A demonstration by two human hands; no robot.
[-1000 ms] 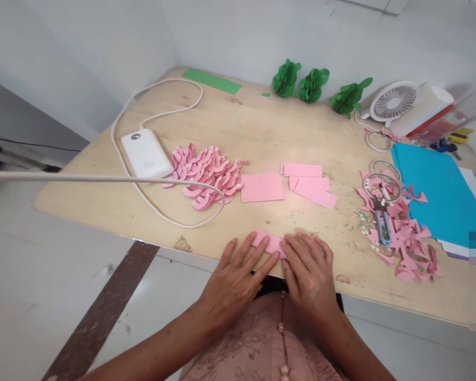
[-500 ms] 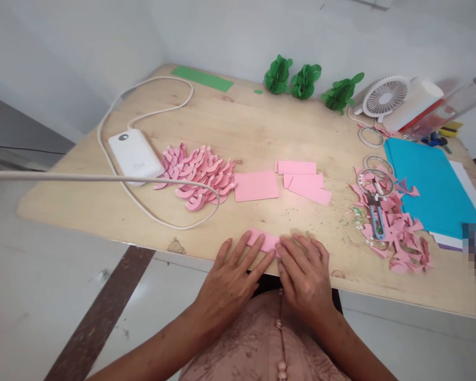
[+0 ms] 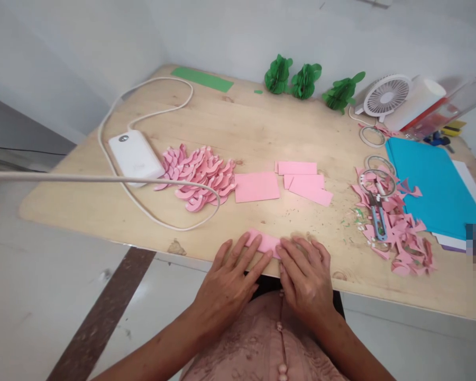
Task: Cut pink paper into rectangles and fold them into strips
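A small pink paper strip (image 3: 267, 243) lies at the table's front edge. My left hand (image 3: 232, 275) rests on its left part with fingers spread. On its right end lie the fingertips of my right hand (image 3: 306, 272), whose fingers are stretched out flat. Beyond the hands are a larger pink rectangle (image 3: 257, 187) and several smaller pink paper pieces (image 3: 311, 194). A heap of wavy pink cut-outs (image 3: 206, 172) is to the left of the rectangle.
A white power bank (image 3: 135, 156) with a looping cable stands left. Clippers (image 3: 378, 222) lie on pink scraps (image 3: 410, 241) at right, beside blue sheets (image 3: 436, 185). Green paper shapes (image 3: 277, 75) and a white fan (image 3: 387, 98) stand along the wall.
The view has shifted very slightly. Both hands stay on the pink strip, with almost no visible movement.
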